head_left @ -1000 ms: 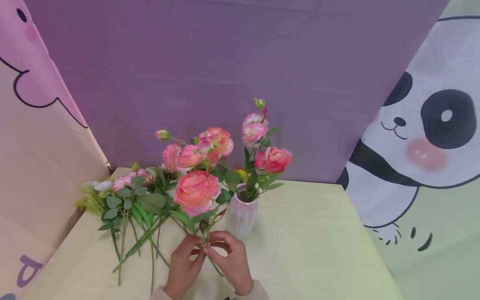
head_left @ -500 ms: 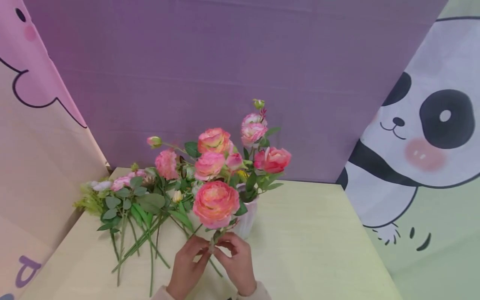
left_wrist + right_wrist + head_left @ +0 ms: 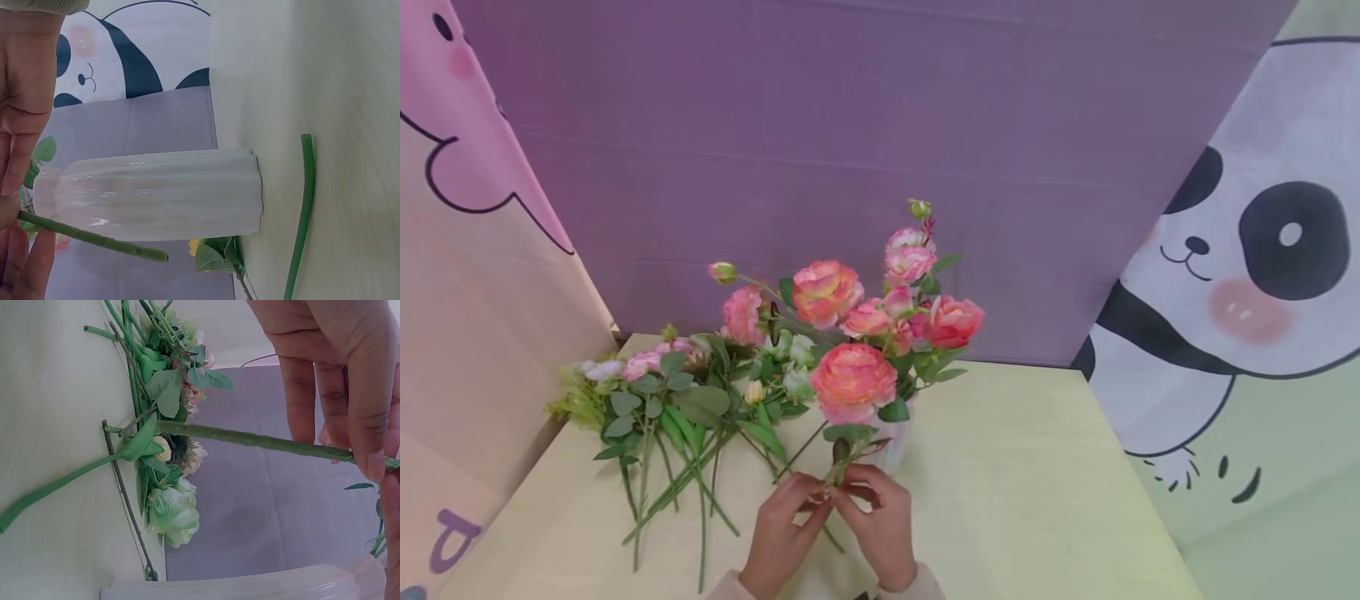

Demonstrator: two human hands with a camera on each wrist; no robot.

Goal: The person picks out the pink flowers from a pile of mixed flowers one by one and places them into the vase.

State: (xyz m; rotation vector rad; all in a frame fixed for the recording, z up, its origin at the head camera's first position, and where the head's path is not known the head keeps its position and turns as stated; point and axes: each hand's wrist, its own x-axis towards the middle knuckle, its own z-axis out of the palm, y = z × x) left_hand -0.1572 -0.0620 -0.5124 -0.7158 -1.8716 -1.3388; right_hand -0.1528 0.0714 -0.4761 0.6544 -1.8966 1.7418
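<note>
Both hands hold one spray of coral-pink flowers (image 3: 853, 385), with several blooms and a bud, upright in front of the vase. My left hand (image 3: 784, 527) pinches its stem from the left. From the other side my right hand (image 3: 880, 523) pinches the same green stem (image 3: 262, 441) between thumb and fingers. The cut lower end of the stem (image 3: 119, 244) hangs free below the fingers in the left wrist view. Just behind stands a white ribbed vase (image 3: 162, 197), partly covered by the spray in the head view. It holds pink flowers (image 3: 910, 254).
A heap of loose flowers and greenery (image 3: 662, 400) lies on the left of the pale table (image 3: 1037, 483), stems toward the front. White-green blooms (image 3: 175, 509) lie left of the vase. A purple backdrop (image 3: 850, 125) rises behind, with a panda print (image 3: 1292, 242) at the right.
Both hands have shifted a little to the right with the spray. Its blooms have turned and swung rightward, now overlapping the vase more and uncovering the white-green flowers.
</note>
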